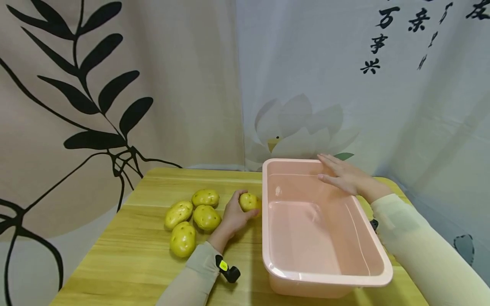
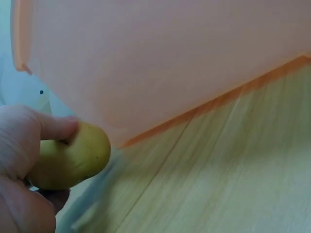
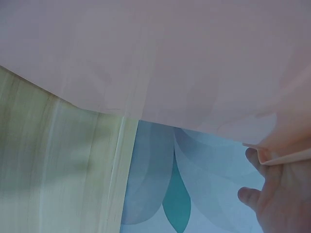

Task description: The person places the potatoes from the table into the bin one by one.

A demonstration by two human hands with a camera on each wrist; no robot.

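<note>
My left hand (image 1: pixel 234 216) grips a yellow potato (image 1: pixel 248 202) just left of the pink basin (image 1: pixel 302 278). In the left wrist view the thumb and fingers of that hand (image 2: pixel 24 165) curl round the potato (image 2: pixel 80 158), close to the basin's outer wall (image 2: pixel 160 63). My right hand (image 1: pixel 346 175) rests on the basin's far right rim with its fingers extended. The right wrist view has this hand (image 3: pixel 282 194) at the rim, beside the outer wall (image 3: pixel 146 58). The basin's visible inside holds nothing.
Several yellow potatoes (image 1: pixel 182 239) lie grouped on the wooden table (image 1: pixel 126 255), left of my left hand. A curtain (image 1: pixel 191 85) with printed leaves and characters hangs behind the table's far edge.
</note>
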